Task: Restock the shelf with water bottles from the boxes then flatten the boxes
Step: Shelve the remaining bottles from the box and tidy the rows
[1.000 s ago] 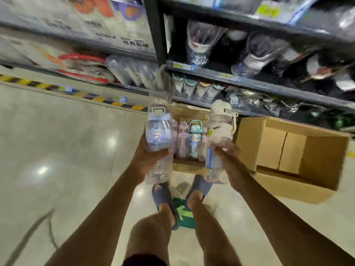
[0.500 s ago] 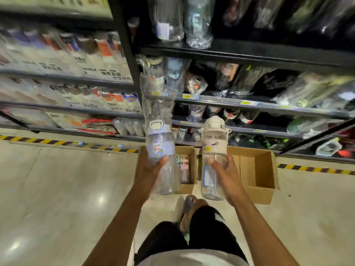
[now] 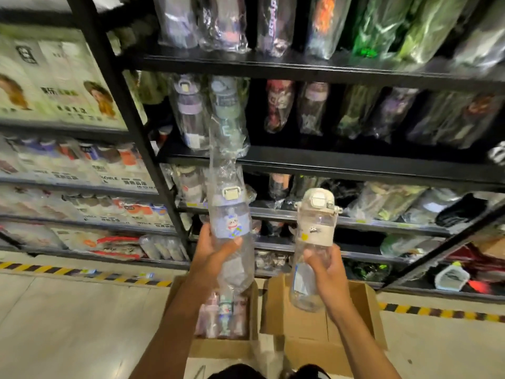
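Both outstretched, left hand (image 3: 216,255) grips purple bottle (image 3: 231,222), right hand (image 3: 328,272) cream bottle (image 3: 314,222).

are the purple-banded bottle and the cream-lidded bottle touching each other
Apart. The head view shows the purple-banded clear plastic bottle in the left hand and the cream-lidded clear bottle in the right hand, with the shelf visible between them.

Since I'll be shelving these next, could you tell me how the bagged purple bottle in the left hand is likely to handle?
Probably light: the bottle looks clear and empty, and the left hand alone holds it. Its loose crinkled bag may slip under the fingers. Tall and narrow, it could tip.
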